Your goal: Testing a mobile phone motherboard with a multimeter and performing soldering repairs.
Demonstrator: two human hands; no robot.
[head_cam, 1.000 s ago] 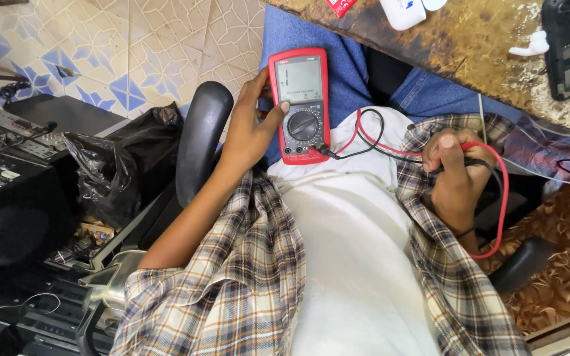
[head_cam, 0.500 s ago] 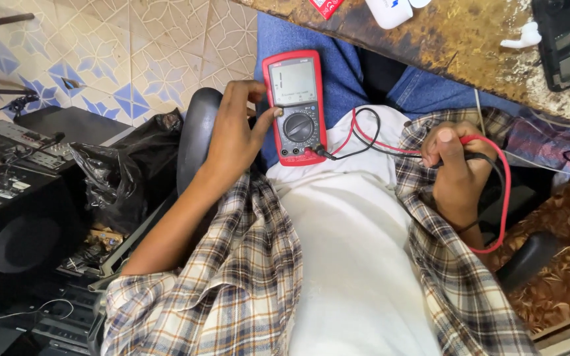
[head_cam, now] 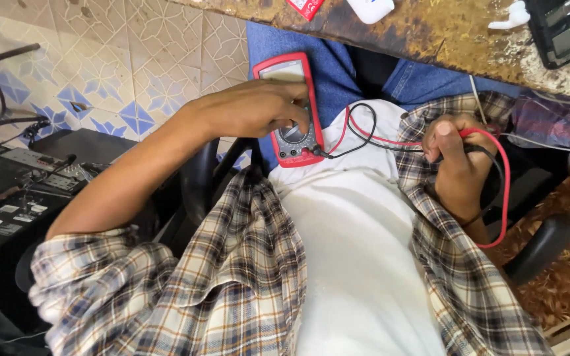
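Red plastic cases the meter (head_cam: 289,109), which lies on the person's lap against the blue jeans (head_cam: 338,72), just below the far bench (head_cam: 430,29). The left hand (head_cam: 252,109) lies over the meter, its fingers (head_cam: 298,118) curled down and pressing on the round dial. The right hand (head_cam: 456,161), well to the right, is closed around the leads (head_cam: 364,135), red and black, pinching them in a loose fist. The meter looks light and rigid, its smooth shell best gripped by the long sides; its screen is likely the fragile part. The leads seem soft and limp, prone to tangling, and are best held near their stiff ends.
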